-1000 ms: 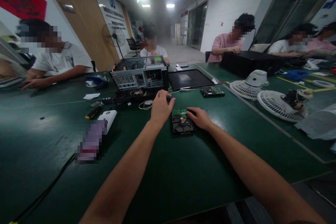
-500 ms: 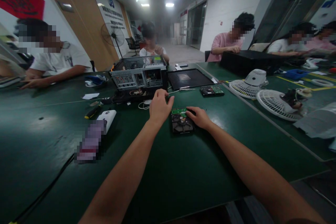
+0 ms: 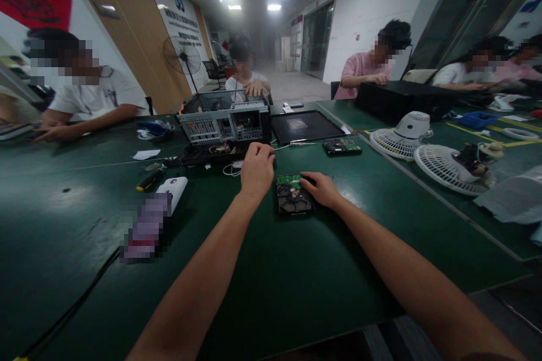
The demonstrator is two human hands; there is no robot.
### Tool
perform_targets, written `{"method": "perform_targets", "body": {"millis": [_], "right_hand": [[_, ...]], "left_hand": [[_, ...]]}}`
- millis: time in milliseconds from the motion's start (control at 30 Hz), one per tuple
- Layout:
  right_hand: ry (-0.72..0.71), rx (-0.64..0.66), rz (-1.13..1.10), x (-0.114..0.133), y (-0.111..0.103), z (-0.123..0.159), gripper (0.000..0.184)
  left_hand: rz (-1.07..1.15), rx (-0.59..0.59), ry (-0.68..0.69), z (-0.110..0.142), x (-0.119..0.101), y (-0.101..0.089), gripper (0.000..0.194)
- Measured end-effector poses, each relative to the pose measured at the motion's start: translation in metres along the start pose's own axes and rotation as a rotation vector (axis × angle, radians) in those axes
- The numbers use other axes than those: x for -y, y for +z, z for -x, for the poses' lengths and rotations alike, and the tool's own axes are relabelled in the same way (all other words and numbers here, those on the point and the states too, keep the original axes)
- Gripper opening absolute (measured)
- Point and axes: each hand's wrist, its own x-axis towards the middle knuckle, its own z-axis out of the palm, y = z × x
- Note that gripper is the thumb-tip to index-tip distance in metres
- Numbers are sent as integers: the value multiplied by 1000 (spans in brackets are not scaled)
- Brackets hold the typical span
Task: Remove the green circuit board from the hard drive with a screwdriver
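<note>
A hard drive (image 3: 293, 196) with a green circuit board lies on the dark green table (image 3: 271, 271) ahead of me. My right hand (image 3: 322, 187) rests on its right edge, fingers curled against it. My left hand (image 3: 257, 167) reaches past the drive's left side toward the open computer case (image 3: 224, 124); its fingers are closed round something small I cannot make out, near a thin white cable (image 3: 232, 169).
A screwdriver (image 3: 149, 180), a white device (image 3: 174, 187) and a second drive (image 3: 342, 146) lie nearby, with a black side panel (image 3: 305, 127) behind. Dismantled white fans (image 3: 440, 163) sit at right. Several people work at the table's far side and at the table to the right.
My left hand has drawn its fingers in from a loose reach to a closed grip near the case. My right hand and the drive have stayed put.
</note>
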Motion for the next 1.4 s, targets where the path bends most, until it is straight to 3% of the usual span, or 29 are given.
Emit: {"method": "perform_targets", "body": {"millis": [133,367,800,1400], "right_hand": [[5,-11,-5,1,0,0,40],[-2,-5,0,-1,1,0,40],[-7,-1,-6,-2,1,0,40],[8,-9,-10,-1,3,-1,40]], "left_hand": [[7,17,0,-1,2,2,24],[29,33,5,-1,0,1,17],[130,-39,-85,1,3,5,26],[-3,34,-9,0,-5,-1,18]]}}
